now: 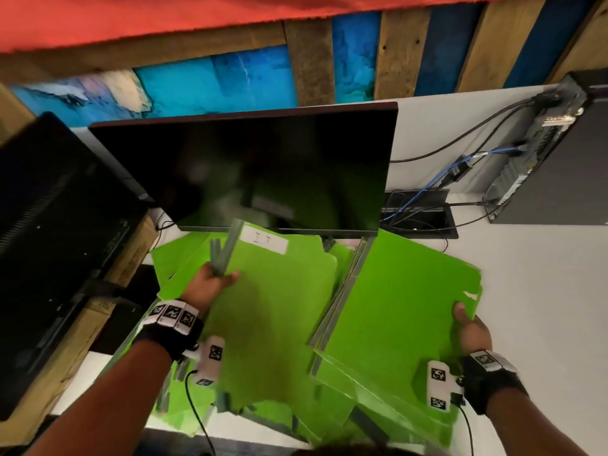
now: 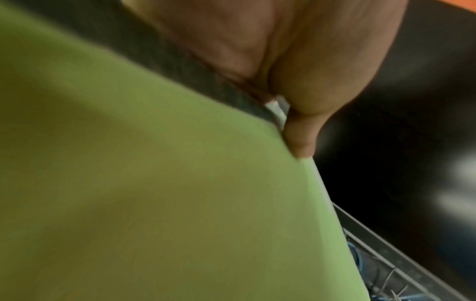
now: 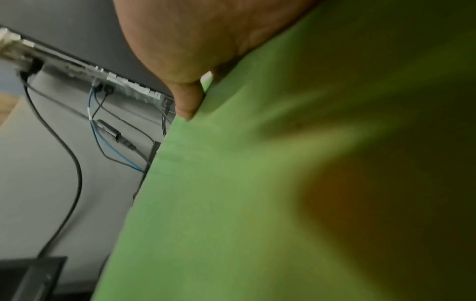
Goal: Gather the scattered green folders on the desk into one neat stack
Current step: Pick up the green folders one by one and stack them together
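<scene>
Several green folders lie overlapping on the white desk [image 1: 533, 291] in front of the monitor. My left hand [image 1: 214, 283] grips the left edge of a green folder with a white label [image 1: 273, 307], thumb on top. My right hand [image 1: 467, 327] grips the right edge of a second green folder [image 1: 394, 297], thumb on its face. In the left wrist view the thumb [image 2: 304, 130] presses on the labelled folder [image 2: 154, 193]. The right wrist view shows the thumb [image 3: 188, 97] on the second folder [image 3: 244, 193]. More green folders [image 1: 184, 258] lie underneath and toward me.
A dark monitor [image 1: 263, 166] stands just behind the folders. A black computer case [image 1: 49, 251] and a cardboard box [image 1: 131, 258] are at the left. Another computer [image 1: 552, 159] with cables [image 1: 444, 179] stands at the right, beside a cable opening [image 1: 424, 218].
</scene>
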Demonstrator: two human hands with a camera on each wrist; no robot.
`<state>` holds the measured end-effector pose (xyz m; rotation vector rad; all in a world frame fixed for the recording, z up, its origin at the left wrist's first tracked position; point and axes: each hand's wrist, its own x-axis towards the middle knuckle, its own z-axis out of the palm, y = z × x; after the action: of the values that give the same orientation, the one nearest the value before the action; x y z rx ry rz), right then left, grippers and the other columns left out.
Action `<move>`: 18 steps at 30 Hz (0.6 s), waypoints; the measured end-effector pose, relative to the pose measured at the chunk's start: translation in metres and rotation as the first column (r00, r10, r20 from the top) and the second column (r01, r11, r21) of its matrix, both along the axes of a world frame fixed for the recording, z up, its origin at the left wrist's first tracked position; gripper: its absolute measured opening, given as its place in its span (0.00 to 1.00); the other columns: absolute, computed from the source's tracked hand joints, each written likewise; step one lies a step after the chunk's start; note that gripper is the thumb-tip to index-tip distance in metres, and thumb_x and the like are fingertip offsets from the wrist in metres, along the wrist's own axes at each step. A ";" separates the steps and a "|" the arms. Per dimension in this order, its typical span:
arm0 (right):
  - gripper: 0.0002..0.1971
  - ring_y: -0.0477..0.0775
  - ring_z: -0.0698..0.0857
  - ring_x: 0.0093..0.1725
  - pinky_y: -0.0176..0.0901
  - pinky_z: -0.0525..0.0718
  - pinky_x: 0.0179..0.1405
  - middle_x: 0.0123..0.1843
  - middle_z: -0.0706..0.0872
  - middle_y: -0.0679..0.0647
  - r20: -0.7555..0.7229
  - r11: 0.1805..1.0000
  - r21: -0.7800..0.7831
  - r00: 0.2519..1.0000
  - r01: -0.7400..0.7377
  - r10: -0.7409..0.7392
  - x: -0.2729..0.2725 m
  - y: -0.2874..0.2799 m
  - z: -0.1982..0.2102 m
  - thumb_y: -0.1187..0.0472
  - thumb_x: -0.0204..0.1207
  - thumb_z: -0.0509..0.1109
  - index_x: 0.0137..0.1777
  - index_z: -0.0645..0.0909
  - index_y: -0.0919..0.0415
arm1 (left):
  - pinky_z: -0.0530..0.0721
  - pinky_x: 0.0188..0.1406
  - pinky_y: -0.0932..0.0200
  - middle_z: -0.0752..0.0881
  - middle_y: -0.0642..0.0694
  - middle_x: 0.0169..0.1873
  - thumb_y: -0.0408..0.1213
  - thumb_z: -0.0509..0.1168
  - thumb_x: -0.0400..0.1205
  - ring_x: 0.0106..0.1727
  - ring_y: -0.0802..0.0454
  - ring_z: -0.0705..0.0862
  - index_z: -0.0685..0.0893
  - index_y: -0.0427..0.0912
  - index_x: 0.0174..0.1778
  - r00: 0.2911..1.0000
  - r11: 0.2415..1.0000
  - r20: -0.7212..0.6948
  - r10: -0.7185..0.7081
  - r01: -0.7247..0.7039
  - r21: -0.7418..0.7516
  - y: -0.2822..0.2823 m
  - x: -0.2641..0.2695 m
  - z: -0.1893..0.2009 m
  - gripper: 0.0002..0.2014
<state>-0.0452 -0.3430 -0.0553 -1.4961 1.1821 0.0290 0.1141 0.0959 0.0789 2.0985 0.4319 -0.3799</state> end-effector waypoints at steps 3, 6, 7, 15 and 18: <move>0.27 0.71 0.80 0.63 0.54 0.74 0.60 0.66 0.81 0.70 -0.051 0.999 -0.044 0.998 -0.024 0.021 -0.003 0.002 -0.003 0.45 0.81 0.61 0.69 0.77 0.67 | 0.77 0.48 0.51 0.82 0.39 0.49 0.40 0.73 0.77 0.50 0.42 0.80 0.74 0.41 0.58 0.991 0.998 0.133 0.010 -0.019 0.064 0.023 -0.006 0.014 0.18; 0.29 0.72 0.80 0.64 0.55 0.74 0.61 0.67 0.81 0.71 -0.074 0.997 -0.061 0.996 -0.054 0.049 -0.006 0.002 0.000 0.44 0.81 0.60 0.69 0.77 0.68 | 0.82 0.51 0.42 0.84 0.35 0.51 0.49 0.74 0.73 0.50 0.38 0.83 0.75 0.48 0.60 0.984 1.000 0.176 -0.009 0.008 0.008 0.043 -0.017 0.025 0.23; 0.28 0.72 0.80 0.64 0.55 0.74 0.62 0.66 0.81 0.71 -0.079 0.996 -0.068 0.995 -0.063 0.058 -0.007 0.001 0.001 0.44 0.81 0.60 0.69 0.77 0.68 | 0.83 0.54 0.34 0.84 0.33 0.52 0.55 0.75 0.69 0.51 0.35 0.84 0.76 0.52 0.57 0.983 1.000 0.185 0.009 -0.007 -0.011 0.048 -0.018 0.029 0.24; 0.27 0.71 0.81 0.62 0.55 0.76 0.60 0.65 0.82 0.72 -0.089 0.991 -0.057 0.990 -0.118 0.112 -0.009 -0.001 0.002 0.46 0.81 0.61 0.68 0.77 0.69 | 0.79 0.52 0.39 0.83 0.44 0.44 0.29 0.67 0.79 0.47 0.43 0.81 0.77 0.51 0.51 0.899 0.952 0.429 -0.088 0.203 -0.231 0.009 -0.020 0.092 0.13; 0.27 0.71 0.82 0.61 0.54 0.76 0.59 0.64 0.82 0.71 -0.102 0.989 -0.055 0.986 -0.136 0.130 -0.010 -0.002 0.005 0.46 0.81 0.60 0.68 0.78 0.68 | 0.77 0.46 0.47 0.81 0.42 0.42 0.35 0.67 0.74 0.44 0.45 0.78 0.77 0.51 0.49 0.844 0.917 0.510 -0.166 0.323 -0.236 -0.021 -0.016 0.116 0.11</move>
<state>-0.0550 -0.3445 -0.0498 -1.6425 1.1687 0.1594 0.0981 0.0753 0.1951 1.8473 -0.1928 -0.0529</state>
